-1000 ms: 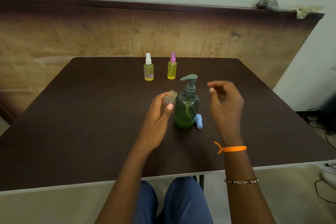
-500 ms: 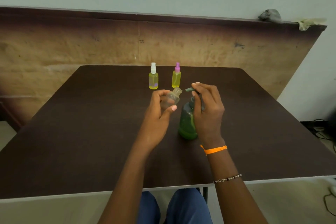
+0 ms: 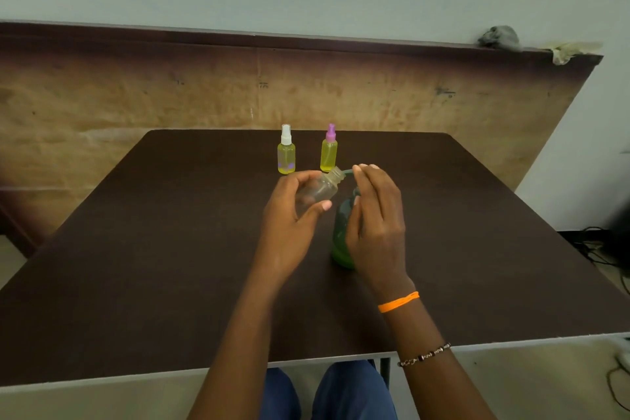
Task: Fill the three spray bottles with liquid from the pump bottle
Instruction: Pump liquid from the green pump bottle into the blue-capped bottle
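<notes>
My left hand (image 3: 289,215) holds a clear, uncapped spray bottle (image 3: 322,186) tilted so its open neck sits right at the spout of the green pump bottle (image 3: 341,235). My right hand (image 3: 375,215) rests over the pump head, fingers on top, and hides most of the pump. The green bottle stands on the dark table (image 3: 170,249). Behind them stand two spray bottles full of yellow liquid, one with a white cap (image 3: 286,152), one with a purple cap (image 3: 329,152). The blue cap is hidden behind my right hand.
A brown board (image 3: 136,95) leans against the wall behind the table, with a grey rag (image 3: 499,37) on its top edge. Cables (image 3: 593,242) lie on the floor at the right. My knees show below the table's near edge.
My right hand came from the right onto the pump head and now covers it. My left hand raised and tilted the clear bottle up to the spout. The camera tipped down slightly.
</notes>
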`<act>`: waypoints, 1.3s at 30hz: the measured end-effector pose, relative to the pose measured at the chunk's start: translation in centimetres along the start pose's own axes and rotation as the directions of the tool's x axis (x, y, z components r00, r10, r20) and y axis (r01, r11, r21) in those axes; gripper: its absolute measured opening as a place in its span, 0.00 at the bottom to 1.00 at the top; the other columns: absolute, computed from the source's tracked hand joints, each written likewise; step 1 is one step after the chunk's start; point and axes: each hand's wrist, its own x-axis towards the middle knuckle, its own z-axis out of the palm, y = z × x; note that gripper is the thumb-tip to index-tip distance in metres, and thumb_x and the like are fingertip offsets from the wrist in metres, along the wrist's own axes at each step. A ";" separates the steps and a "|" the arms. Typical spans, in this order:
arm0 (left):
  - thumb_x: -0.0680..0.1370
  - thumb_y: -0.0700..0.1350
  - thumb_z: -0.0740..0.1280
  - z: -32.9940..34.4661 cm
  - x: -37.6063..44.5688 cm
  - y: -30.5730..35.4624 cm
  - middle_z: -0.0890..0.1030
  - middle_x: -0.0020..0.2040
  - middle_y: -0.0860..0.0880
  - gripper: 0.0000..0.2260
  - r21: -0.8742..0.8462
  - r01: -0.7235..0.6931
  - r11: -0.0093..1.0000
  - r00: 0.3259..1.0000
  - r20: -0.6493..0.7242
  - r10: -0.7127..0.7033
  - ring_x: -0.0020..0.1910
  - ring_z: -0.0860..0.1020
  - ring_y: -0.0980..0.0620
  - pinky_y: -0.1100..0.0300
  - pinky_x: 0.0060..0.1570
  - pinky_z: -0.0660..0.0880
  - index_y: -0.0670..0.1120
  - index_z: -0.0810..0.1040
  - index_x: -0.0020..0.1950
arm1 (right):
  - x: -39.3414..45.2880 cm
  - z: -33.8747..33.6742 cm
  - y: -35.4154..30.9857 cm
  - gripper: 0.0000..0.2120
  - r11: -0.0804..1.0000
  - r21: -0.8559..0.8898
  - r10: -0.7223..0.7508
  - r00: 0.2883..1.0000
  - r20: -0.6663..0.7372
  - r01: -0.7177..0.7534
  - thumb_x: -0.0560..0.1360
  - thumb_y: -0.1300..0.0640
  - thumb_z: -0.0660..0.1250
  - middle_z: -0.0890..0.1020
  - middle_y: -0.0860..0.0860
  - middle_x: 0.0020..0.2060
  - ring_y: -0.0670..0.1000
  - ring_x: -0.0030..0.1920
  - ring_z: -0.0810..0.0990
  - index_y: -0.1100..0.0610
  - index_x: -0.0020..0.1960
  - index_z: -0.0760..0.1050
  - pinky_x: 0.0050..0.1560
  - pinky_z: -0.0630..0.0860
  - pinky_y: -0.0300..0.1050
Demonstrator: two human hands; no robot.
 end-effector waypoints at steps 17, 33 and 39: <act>0.71 0.35 0.71 -0.3 0.6 -0.4 0.77 0.56 0.54 0.18 -0.009 -0.025 1.000 1.000 -0.002 0.025 0.58 0.75 0.59 0.62 0.59 0.73 0.49 0.76 0.58 | 0.7 0.1 -0.7 0.18 0.999 0.007 0.036 0.999 0.011 -0.036 0.73 0.70 0.56 0.77 0.63 0.55 0.56 0.61 0.70 0.69 0.61 0.73 0.62 0.72 0.51; 0.70 0.33 0.71 0.2 1.3 -1.3 0.77 0.56 0.53 0.19 -0.035 -0.019 0.999 0.998 0.057 0.021 0.57 0.76 0.59 0.63 0.58 0.73 0.48 0.76 0.58 | 0.9 1.7 0.2 0.14 0.997 -0.054 0.044 0.989 -0.141 -0.052 0.79 0.69 0.55 0.78 0.60 0.40 0.54 0.43 0.71 0.67 0.48 0.79 0.44 0.75 0.50; 0.70 0.33 0.71 -0.1 1.5 -1.0 0.77 0.55 0.55 0.19 -0.009 -0.043 0.999 0.996 0.076 0.044 0.56 0.76 0.60 0.70 0.56 0.71 0.47 0.77 0.58 | 1.8 1.4 -0.1 0.13 0.996 0.001 0.084 0.989 -0.121 -0.085 0.74 0.71 0.55 0.76 0.60 0.37 0.55 0.39 0.70 0.67 0.44 0.78 0.36 0.73 0.54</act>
